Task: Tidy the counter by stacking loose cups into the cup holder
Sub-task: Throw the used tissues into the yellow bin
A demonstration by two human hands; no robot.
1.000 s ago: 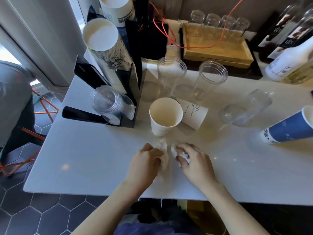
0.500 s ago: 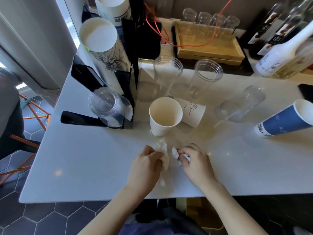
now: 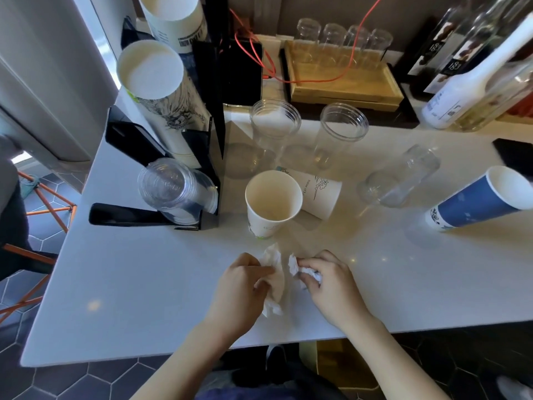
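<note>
White counter (image 3: pixel 144 298). Left: black cup holder (image 3: pixel 150 215). Centre: upright paper cup (image 3: pixel 271 203), two clear plastic cups (image 3: pixel 275 122) far. Right: blue cup (image 3: pixel 478 203) on side. Near edge: crumpled tissue (image 3: pixel 274 272).

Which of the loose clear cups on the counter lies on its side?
The right clear cup, beside the blue cup. The other two clear cups stand upright.
</note>
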